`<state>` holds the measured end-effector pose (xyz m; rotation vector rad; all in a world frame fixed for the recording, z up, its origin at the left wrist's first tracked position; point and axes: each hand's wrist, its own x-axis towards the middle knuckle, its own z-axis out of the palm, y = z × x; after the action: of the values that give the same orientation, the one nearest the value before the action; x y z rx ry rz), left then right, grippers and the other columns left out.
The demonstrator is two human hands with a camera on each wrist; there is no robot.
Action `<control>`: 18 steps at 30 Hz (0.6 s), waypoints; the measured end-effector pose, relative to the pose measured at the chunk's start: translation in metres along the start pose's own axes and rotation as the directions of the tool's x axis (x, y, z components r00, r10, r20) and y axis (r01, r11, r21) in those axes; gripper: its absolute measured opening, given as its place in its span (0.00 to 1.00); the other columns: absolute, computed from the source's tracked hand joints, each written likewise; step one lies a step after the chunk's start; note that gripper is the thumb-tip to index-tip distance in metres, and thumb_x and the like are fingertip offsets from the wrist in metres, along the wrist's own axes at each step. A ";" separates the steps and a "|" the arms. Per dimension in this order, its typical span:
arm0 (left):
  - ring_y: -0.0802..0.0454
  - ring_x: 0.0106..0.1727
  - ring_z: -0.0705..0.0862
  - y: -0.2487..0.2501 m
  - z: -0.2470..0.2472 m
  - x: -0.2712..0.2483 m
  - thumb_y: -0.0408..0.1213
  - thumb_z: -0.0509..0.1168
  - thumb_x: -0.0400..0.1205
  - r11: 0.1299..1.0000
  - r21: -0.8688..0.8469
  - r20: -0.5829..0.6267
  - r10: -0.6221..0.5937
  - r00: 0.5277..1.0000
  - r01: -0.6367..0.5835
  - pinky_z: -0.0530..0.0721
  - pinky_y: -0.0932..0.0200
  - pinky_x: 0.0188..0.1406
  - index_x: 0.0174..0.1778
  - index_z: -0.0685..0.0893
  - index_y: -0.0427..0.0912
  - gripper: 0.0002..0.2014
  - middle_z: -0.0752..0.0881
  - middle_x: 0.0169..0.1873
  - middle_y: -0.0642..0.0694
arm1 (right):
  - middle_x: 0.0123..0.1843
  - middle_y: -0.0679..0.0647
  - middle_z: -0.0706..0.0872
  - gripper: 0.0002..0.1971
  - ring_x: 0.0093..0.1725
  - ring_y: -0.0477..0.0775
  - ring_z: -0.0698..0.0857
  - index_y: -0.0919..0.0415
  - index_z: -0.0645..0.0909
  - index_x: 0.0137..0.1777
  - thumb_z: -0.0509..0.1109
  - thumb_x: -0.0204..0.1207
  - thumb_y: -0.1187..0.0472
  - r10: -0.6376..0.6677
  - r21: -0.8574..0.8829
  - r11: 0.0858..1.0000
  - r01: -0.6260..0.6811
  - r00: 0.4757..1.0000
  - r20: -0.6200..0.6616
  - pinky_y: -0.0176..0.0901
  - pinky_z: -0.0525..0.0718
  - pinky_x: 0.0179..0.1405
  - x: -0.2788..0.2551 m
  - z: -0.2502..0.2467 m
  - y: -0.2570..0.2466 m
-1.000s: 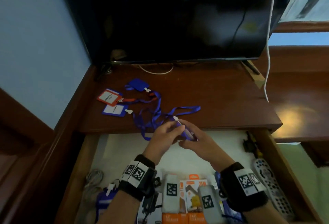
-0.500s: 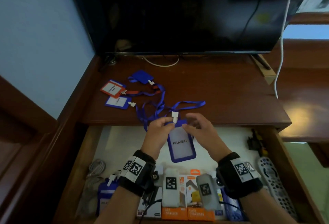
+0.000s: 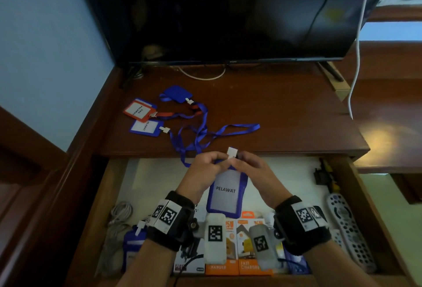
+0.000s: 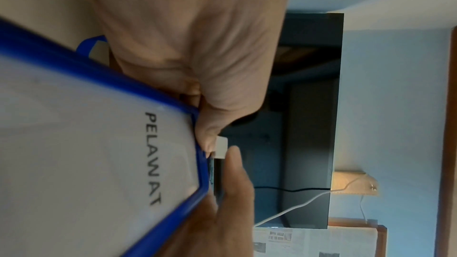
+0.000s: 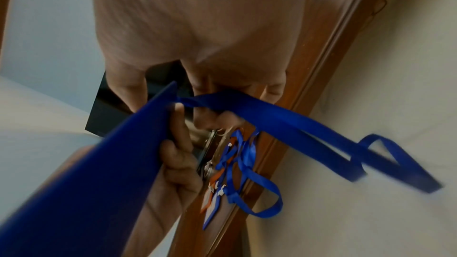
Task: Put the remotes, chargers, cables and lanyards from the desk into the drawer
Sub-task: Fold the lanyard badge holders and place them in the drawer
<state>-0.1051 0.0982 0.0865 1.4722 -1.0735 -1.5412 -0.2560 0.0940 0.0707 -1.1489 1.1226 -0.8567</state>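
Observation:
Both hands hold a blue badge holder (image 3: 226, 192) marked PELAWAT upright above the open drawer (image 3: 159, 179). My left hand (image 3: 205, 164) and my right hand (image 3: 247, 164) pinch its top corners beside the white clip (image 3: 232, 151). The card's face fills the left wrist view (image 4: 86, 153), its blue back the right wrist view (image 5: 99, 173). Its blue strap (image 5: 284, 122) trails down over the drawer's white floor. Three more badge lanyards (image 3: 146, 119) lie tangled on the desk (image 3: 285, 115).
In the drawer lie charger boxes (image 3: 230, 245), a grey remote (image 3: 349, 229), a coiled pale cable (image 3: 118, 216), another blue badge (image 3: 133, 244) and a dark gadget (image 3: 323, 173). A television (image 3: 228, 13) stands at the desk's back, with a white cable (image 3: 356, 58) hanging at its right.
The badge holder has turned from edge-on to upright, facing me, between both hands. The hands have drawn together at its top and come a little back over the drawer.

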 end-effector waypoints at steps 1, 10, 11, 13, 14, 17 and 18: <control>0.51 0.41 0.87 0.000 0.000 0.001 0.34 0.67 0.82 1.000 -0.027 -0.038 -0.005 0.999 0.004 0.86 0.59 0.41 0.45 0.85 0.45 0.03 0.88 0.42 0.45 | 0.40 0.59 0.84 0.16 0.39 0.60 0.83 0.66 0.81 0.49 0.74 0.75 0.51 0.006 -0.006 1.000 -0.006 1.000 0.006 0.50 0.79 0.38 -0.002 0.001 0.002; 0.46 0.48 0.86 -0.005 0.001 0.004 0.36 0.65 0.84 0.982 -0.187 -0.181 -0.022 0.983 -0.012 0.87 0.47 0.50 0.57 0.82 0.37 0.09 0.87 0.51 0.40 | 0.46 0.51 0.91 0.08 0.42 0.49 0.90 0.56 0.83 0.55 0.72 0.77 0.64 0.056 0.031 0.998 -0.058 0.996 0.067 0.38 0.86 0.36 -0.008 0.007 0.004; 0.45 0.48 0.86 -0.005 0.001 0.004 0.36 0.65 0.84 0.979 -0.203 -0.193 -0.022 0.981 -0.018 0.87 0.45 0.52 0.57 0.82 0.36 0.10 0.86 0.51 0.39 | 0.45 0.51 0.91 0.08 0.41 0.49 0.90 0.57 0.83 0.55 0.72 0.77 0.63 0.059 0.029 0.998 -0.061 0.996 0.064 0.39 0.86 0.37 -0.008 0.008 0.003; 0.45 0.47 0.85 -0.006 0.000 0.004 0.37 0.65 0.84 0.975 -0.221 -0.220 -0.024 0.975 -0.026 0.86 0.45 0.52 0.57 0.83 0.36 0.09 0.86 0.50 0.38 | 0.44 0.53 0.91 0.06 0.40 0.51 0.89 0.60 0.84 0.54 0.72 0.78 0.62 0.059 0.027 0.998 -0.061 0.996 0.062 0.40 0.86 0.38 -0.009 0.007 0.003; 0.45 0.46 0.84 -0.006 0.000 0.003 0.36 0.64 0.84 0.973 -0.229 -0.227 -0.027 0.974 -0.026 0.85 0.46 0.51 0.55 0.83 0.36 0.09 0.86 0.49 0.38 | 0.42 0.53 0.91 0.06 0.38 0.51 0.89 0.62 0.85 0.52 0.71 0.78 0.62 0.061 0.027 0.998 -0.063 0.996 0.060 0.40 0.86 0.37 -0.010 0.007 0.003; 0.48 0.42 0.82 -0.008 -0.003 0.001 0.35 0.64 0.84 0.957 -0.289 -0.198 -0.043 0.979 -0.016 0.82 0.51 0.46 0.48 0.81 0.35 0.06 0.83 0.43 0.40 | 0.38 0.57 0.89 0.09 0.35 0.51 0.86 0.69 0.86 0.49 0.71 0.78 0.61 0.079 0.012 0.997 -0.080 0.995 0.056 0.37 0.83 0.34 -0.011 0.001 0.001; 0.48 0.42 0.82 -0.009 -0.004 -0.001 0.35 0.65 0.83 0.951 -0.310 -0.180 -0.052 0.982 -0.007 0.83 0.51 0.47 0.47 0.81 0.35 0.06 0.83 0.42 0.39 | 0.38 0.58 0.89 0.11 0.34 0.52 0.86 0.71 0.86 0.48 0.72 0.77 0.60 0.091 0.000 0.996 -0.091 0.994 0.055 0.37 0.82 0.33 -0.010 -0.002 0.000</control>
<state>-0.1007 0.1020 0.0780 1.3799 -0.6725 -1.4769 -0.2606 0.1034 0.0731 -1.1039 1.1194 -0.7516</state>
